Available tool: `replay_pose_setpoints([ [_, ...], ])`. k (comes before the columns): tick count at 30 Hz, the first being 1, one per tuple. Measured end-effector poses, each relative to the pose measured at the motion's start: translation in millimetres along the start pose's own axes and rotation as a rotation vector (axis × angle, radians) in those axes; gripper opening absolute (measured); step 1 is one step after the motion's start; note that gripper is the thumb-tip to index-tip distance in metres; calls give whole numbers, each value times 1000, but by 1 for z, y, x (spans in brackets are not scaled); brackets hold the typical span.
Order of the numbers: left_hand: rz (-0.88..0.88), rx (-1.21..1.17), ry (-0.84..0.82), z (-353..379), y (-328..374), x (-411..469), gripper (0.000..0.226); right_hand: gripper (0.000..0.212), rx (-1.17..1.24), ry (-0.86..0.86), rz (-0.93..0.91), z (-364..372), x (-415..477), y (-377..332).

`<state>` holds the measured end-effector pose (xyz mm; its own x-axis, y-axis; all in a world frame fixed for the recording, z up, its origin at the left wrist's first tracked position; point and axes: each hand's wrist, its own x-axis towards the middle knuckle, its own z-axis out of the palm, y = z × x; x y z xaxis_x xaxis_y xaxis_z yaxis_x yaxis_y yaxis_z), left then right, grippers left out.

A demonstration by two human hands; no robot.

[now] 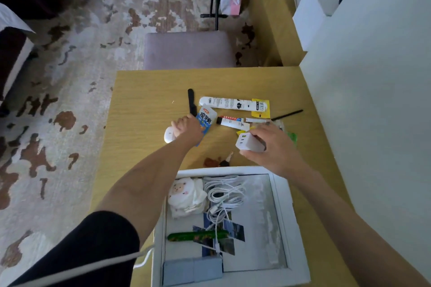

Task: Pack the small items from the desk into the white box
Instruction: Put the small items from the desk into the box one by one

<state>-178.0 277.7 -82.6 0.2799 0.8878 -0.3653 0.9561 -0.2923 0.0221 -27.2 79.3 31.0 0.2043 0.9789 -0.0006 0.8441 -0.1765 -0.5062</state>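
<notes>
A person stands over a wooden desk (pixel 144 91), both bare arms reaching forward, with an open white box (pixel 283 196) lying just below and nearer the body than either hand. The likeliest slip, as a guess: both hands are loaded at once, so if they swing back toward the box together, the forearms may cross or brush the keys (pixel 225 161) lying just under the right hand, or an item may drop onto the coiled white cable (pixel 224 191) already in the box and bounce off it rather than settling. The right hand (pixel 275 147) is curled about halfway, thumb below and fingers over the top, gripping a white charger block (pixel 248 142) lifted clear of the desk. The left hand (pixel 187 127) is closed in a loose fist around a small white rounded device (pixel 169 134) that sticks out on its outer side; whether it is lifted or resting on the desk cannot be told. Touching the left hand's inner side is a blue and white snack packet (pixel 206 121). Beyond the right hand lie a small tube (pixel 233 121), a long white packet (pixel 228 103), a yellow sachet (pixel 261 107) and a black pen (pixel 288 114), all unpacked
</notes>
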Motion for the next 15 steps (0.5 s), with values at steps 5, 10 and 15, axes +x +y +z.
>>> replay_pose_setpoints([
  [5,152,-245,7,-26,-13,-22,28,44,152,-32,95,-12,-39,-20],
  [10,302,-607,63,-57,-38,-80,28,48,181,-79,52,-14,-85,-43],
  [15,454,-882,83,-61,-72,-174,26,48,41,-358,103,-1,-132,-45],
])
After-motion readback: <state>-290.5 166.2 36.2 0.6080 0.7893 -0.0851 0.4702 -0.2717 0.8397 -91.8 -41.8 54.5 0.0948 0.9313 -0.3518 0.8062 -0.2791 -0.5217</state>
